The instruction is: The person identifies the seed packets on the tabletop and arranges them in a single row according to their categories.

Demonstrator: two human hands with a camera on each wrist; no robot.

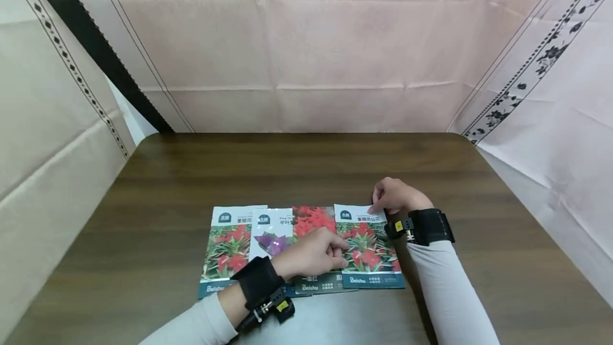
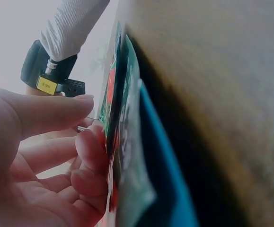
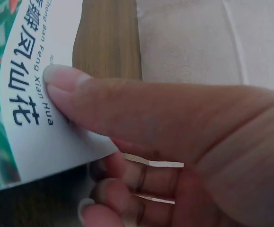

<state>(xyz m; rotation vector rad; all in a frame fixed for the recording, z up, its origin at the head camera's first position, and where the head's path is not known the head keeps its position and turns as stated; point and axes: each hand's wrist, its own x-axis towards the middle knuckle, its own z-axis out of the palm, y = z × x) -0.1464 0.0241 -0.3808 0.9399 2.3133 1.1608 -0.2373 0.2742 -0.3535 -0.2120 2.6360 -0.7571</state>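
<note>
Several flower seed packets lie overlapping in a row on the table. My right hand (image 1: pixel 397 196) pinches the top right corner of the rightmost seed packet (image 1: pixel 369 249), which pictures red flowers; in the right wrist view the thumb (image 3: pixel 80 90) presses its white header, with fingers beneath. Over the row reaches my left hand (image 1: pixel 313 252), fingertips at that packet's left edge, loosely bent in the left wrist view. Partly under this hand are a purple-flower packet (image 1: pixel 273 238) and a red-flower packet (image 1: pixel 313 218). Leftmost is another red-flower packet (image 1: pixel 227 249).
The brown wooden table (image 1: pixel 306 169) extends around the packets, with its far edge against a pale cloth backdrop (image 1: pixel 306 57). More pale cloth hangs along both sides. Black wrist bands (image 1: pixel 431 226) with small cameras sit on both wrists.
</note>
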